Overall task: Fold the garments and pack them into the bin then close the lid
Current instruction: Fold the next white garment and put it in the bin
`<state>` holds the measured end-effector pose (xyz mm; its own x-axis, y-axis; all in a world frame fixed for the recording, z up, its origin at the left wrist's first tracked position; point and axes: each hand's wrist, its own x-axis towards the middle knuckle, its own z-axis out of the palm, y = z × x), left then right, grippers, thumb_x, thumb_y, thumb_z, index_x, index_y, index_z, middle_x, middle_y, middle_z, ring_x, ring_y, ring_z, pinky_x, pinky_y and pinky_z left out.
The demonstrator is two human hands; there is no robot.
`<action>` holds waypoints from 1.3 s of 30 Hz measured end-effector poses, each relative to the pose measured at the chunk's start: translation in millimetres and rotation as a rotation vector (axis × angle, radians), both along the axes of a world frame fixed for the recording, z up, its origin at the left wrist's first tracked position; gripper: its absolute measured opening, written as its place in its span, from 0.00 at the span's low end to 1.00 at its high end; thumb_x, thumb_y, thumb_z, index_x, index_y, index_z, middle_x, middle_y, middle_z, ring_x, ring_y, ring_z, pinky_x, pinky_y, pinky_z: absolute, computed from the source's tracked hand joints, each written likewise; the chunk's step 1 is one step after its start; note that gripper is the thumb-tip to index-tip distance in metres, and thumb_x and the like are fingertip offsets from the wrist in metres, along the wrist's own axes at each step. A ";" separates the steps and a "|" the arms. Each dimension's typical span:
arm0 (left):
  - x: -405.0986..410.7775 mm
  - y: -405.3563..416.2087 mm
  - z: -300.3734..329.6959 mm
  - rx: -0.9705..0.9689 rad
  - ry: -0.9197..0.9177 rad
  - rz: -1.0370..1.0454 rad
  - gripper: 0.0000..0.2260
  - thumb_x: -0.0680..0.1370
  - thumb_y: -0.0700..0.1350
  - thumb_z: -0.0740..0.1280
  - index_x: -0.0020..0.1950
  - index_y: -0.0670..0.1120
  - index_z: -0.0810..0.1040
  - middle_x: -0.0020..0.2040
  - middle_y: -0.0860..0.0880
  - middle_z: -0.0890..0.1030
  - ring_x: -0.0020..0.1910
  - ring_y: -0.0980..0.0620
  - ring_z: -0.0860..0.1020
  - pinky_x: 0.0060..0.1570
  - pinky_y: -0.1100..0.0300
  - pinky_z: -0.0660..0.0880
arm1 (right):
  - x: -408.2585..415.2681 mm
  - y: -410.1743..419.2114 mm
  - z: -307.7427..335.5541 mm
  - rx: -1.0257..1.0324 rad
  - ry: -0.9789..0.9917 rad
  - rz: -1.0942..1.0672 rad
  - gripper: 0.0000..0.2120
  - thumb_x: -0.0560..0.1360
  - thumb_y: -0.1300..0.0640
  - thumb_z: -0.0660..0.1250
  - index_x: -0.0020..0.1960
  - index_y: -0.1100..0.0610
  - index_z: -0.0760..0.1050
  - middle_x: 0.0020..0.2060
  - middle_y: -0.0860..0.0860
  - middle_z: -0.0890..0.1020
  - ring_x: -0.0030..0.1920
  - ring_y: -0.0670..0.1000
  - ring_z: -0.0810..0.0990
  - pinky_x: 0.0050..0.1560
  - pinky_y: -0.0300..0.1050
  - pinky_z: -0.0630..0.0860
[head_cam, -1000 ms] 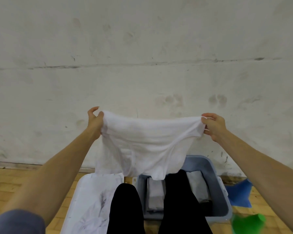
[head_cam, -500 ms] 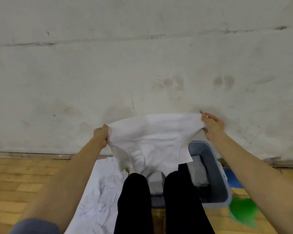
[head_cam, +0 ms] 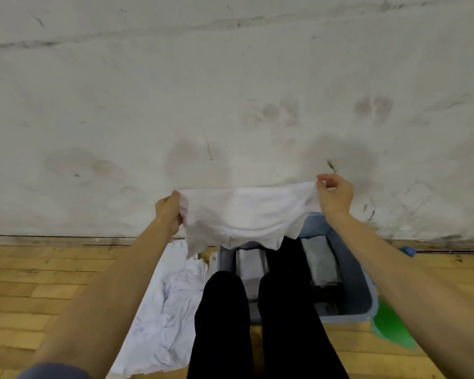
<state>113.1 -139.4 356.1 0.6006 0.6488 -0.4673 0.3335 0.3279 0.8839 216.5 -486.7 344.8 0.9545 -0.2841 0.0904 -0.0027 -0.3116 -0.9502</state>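
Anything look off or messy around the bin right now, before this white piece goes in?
One thing: a crumpled white garment lies unfolded on the white lid left of the grey bin. Folded grey garments sit tidily in the bin. Both hands, left hand and right hand, hold the white cloth evenly. Nothing looks damaged.

Soft even light, slight blur
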 end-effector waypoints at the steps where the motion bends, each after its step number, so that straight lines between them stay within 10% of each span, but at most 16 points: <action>1: 1.4 -5.9 0.6 -0.022 -0.013 0.000 0.06 0.81 0.42 0.64 0.47 0.40 0.75 0.41 0.46 0.78 0.37 0.49 0.77 0.32 0.57 0.74 | -1.1 4.8 -0.1 0.023 0.002 -0.024 0.07 0.76 0.65 0.66 0.51 0.63 0.82 0.36 0.45 0.76 0.40 0.47 0.74 0.42 0.32 0.70; 19: 14.8 -119.6 5.3 -0.057 -0.104 -0.421 0.12 0.81 0.49 0.66 0.52 0.41 0.80 0.42 0.46 0.82 0.39 0.48 0.82 0.35 0.58 0.77 | -59.8 102.0 13.2 0.349 0.138 0.195 0.06 0.72 0.62 0.73 0.47 0.54 0.81 0.41 0.51 0.84 0.44 0.50 0.84 0.51 0.47 0.81; 27: 5.3 -118.9 10.9 -0.180 -0.093 -0.388 0.23 0.72 0.62 0.71 0.46 0.40 0.78 0.41 0.41 0.78 0.41 0.45 0.77 0.43 0.55 0.75 | -86.8 106.3 23.9 0.804 0.388 0.392 0.12 0.84 0.60 0.56 0.66 0.55 0.71 0.51 0.56 0.84 0.46 0.50 0.86 0.41 0.38 0.81; 31: -0.7 -123.1 8.0 -0.096 -0.099 -0.331 0.09 0.80 0.42 0.66 0.43 0.38 0.79 0.41 0.42 0.82 0.39 0.47 0.80 0.44 0.54 0.78 | -96.6 106.7 18.0 0.892 0.390 0.197 0.09 0.81 0.65 0.58 0.58 0.60 0.75 0.47 0.62 0.84 0.44 0.58 0.86 0.46 0.48 0.83; 35: 5.7 -114.3 20.3 0.038 -0.113 -0.311 0.08 0.81 0.41 0.60 0.43 0.43 0.74 0.41 0.45 0.77 0.40 0.48 0.76 0.41 0.56 0.73 | -94.0 94.7 1.5 0.836 0.431 0.004 0.11 0.79 0.69 0.54 0.52 0.62 0.75 0.43 0.64 0.81 0.37 0.59 0.83 0.41 0.49 0.83; 39: 10.3 -99.3 49.1 0.189 -0.215 -0.435 0.13 0.81 0.42 0.56 0.36 0.48 0.66 0.34 0.50 0.70 0.35 0.53 0.69 0.36 0.58 0.65 | -77.8 79.7 -8.3 0.382 0.352 0.225 0.15 0.77 0.64 0.65 0.63 0.56 0.73 0.50 0.56 0.79 0.51 0.56 0.79 0.51 0.47 0.79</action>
<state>123.5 -238.8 405.2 0.9031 0.3788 -0.2025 0.2080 0.0268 0.9778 138.7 -407.0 336.5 0.9494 -0.0204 -0.3134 -0.3129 0.0244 -0.9495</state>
